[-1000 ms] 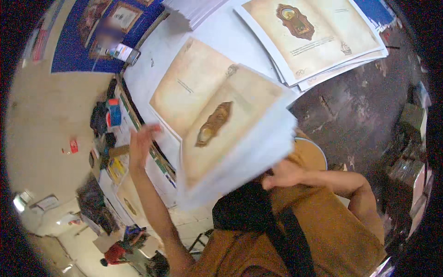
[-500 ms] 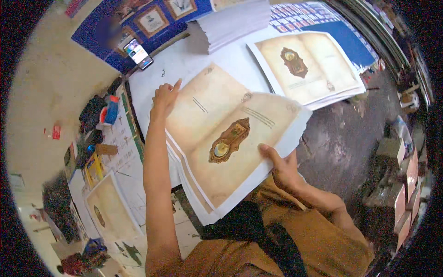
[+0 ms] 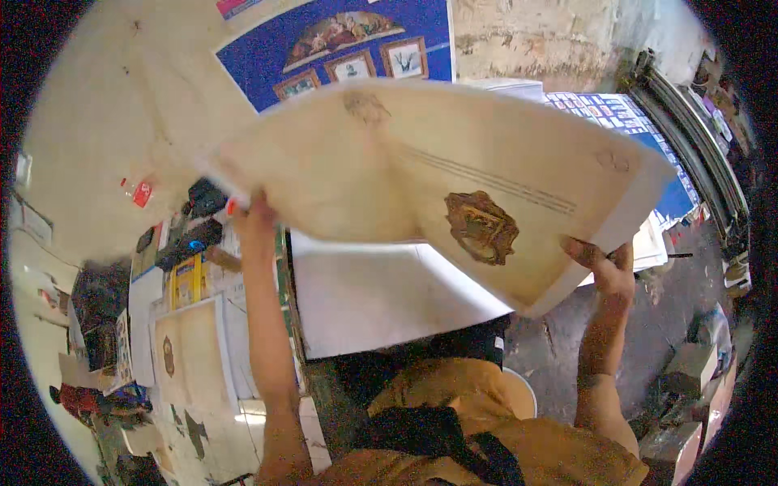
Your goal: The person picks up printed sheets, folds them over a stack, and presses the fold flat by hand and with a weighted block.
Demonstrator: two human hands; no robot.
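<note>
A broad parchment-toned printed sheet (image 3: pixel 454 154) hangs aloft between the person's two hands, raised over the white surface (image 3: pixel 373 304) and spread across the middle of the view. The left hand (image 3: pixel 258 212) is at the sheet's left edge, its fingers too blurred to tell whether they pinch the paper or merely bear it up. The right hand (image 3: pixel 606 271) has the opposite edge clamped, thumb laid over the white margin and onto the printed face, the other fingers tucked behind. The paper looks light and thin but wide, and more floppy than stiff: its upper edge arches, and a soft hollow runs down from the middle, so it would probably billow in the air and need both sides supported. Whether more than one layer is held cannot be told. The face may be smooth enough to slide under a loose pinch, while a tight one could crease it or mark the brown ornate picture (image 3: pixel 482 228). The plain white margin on the right seems the safest hold, matched by an equally gentle grip on the left edge, with the fingers flat rather than digging in at the corners
</note>
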